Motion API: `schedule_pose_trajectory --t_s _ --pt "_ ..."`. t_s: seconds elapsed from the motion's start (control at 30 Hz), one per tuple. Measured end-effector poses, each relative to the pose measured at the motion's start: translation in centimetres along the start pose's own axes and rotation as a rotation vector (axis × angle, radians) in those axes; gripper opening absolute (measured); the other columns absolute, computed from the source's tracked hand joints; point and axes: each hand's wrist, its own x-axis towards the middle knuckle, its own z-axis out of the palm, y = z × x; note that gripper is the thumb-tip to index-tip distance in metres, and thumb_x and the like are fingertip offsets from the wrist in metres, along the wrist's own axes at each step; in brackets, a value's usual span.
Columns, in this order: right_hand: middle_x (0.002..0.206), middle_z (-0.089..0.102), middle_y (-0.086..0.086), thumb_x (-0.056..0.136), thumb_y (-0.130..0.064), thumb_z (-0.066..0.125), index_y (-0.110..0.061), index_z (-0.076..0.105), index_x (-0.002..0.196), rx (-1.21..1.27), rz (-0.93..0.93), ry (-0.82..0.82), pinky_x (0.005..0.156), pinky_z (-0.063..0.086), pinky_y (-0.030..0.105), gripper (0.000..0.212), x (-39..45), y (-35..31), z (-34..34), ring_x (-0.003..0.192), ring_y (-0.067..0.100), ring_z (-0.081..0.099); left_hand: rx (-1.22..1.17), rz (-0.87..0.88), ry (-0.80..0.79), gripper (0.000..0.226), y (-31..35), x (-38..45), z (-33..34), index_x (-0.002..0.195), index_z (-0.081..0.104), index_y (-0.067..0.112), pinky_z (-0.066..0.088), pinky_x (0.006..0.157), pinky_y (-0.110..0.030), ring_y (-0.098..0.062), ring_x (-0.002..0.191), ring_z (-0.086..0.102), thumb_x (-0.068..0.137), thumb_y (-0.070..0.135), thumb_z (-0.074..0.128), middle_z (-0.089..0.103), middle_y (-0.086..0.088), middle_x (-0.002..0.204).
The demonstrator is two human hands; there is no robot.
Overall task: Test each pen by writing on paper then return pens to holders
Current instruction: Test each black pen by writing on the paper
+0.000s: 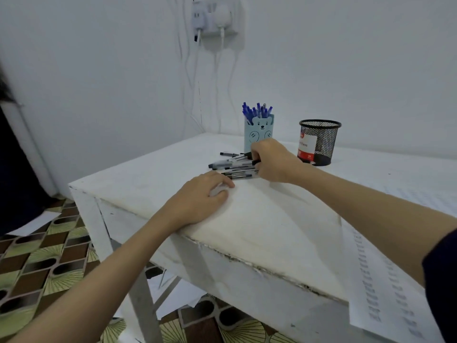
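black pens (232, 167) partly hidden under right hand (272, 160).

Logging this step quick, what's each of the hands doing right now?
Left hand: empty, lying palm down on the paper, fingers loosely curled.
Right hand: fingers closing on a black pen in the loose pile; firm grip cannot be told.

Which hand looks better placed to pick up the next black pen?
The right hand: it is already at the loose black pens, fingers among them. The left hand rests flat on the paper, nearer the table edge.
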Motion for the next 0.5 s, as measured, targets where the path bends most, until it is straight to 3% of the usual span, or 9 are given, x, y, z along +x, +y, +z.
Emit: schedule_pose_trajectory --t_s 0.1,0.17,0.23,0.3,0.4,0.5 --pt "0.1 0.046 0.01 0.084 0.005 0.049 -0.006 0.046 0.104 0.094 0.106 -0.013 0.058 0.035 0.026 0.023 -0.3 0.4 -1.6 0.085 0.024 0.044 0.0 0.012 -0.016 0.025 -0.3 0.0 -0.1 0.117 0.059 0.023 0.036 0.098 -0.026 -0.011 0.114 0.049 0.095 0.019 0.047 0.053 0.007 0.124" --pt "0.098 0.048 0.011 0.085 0.004 0.049 -0.005 0.049 0.109 0.247 0.214 -0.069 0.051 0.034 0.022 0.025 -1.0 1.0 -3.1 0.074 0.022 0.047 -0.052 0.006 -0.008 0.024 -0.2 -0.2 -0.2 0.113 0.06 0.027 0.036 0.093 -0.019 -0.009 0.114 0.049 0.095 0.018 0.048 0.054 0.009 0.122" --pt "0.087 0.053 0.013 0.085 0.007 0.053 -0.003 0.053 0.089 0.561 0.34 -0.151 0.047 0.039 0.02 0.011 -2.3 1.8 -4.8 0.06 0.019 0.047 -0.125 -0.006 0.034 0.024 0.4 -0.2 -0.3 0.106 0.062 0.031 0.034 0.084 -0.008 -0.004 0.112 0.05 0.093 0.015 0.05 0.056 0.012 0.117" --pt "0.072 0.054 0.011 0.083 0.007 0.055 -0.005 0.051 0.073 0.786 0.421 -0.197 0.048 0.043 0.021 0.016 -4.3 3.0 -6.6 0.057 0.019 0.049 -0.159 0.011 0.051 0.024 2.0 0.1 -0.1 0.101 0.063 0.032 0.034 0.078 -0.005 0.0 0.108 0.051 0.092 0.014 0.05 0.058 0.014 0.113" --pt "0.065 0.053 0.009 0.085 0.003 0.048 -0.007 0.049 0.069 1.036 0.515 -0.147 0.054 0.048 0.023 0.02 -8.3 5.0 -8.8 0.058 0.019 0.053 -0.158 0.111 0.016 0.02 5.7 1.2 1.0 0.098 0.063 0.03 0.034 0.075 -0.005 -0.001 0.103 0.053 0.092 0.014 0.052 0.059 0.014 0.109" --pt "0.061 0.04 0.005 0.088 -0.003 0.046 -0.01 0.045 0.071 1.335 0.607 -0.037 0.055 0.038 0.024 0.018 -11.9 6.6 -11.2 0.05 0.016 0.04 -0.137 0.202 -0.051 0.017 9.1 2.2 3.1 0.098 0.062 0.031 0.033 0.075 -0.005 -0.002 0.104 0.052 0.093 0.018 0.052 0.058 0.013 0.11"
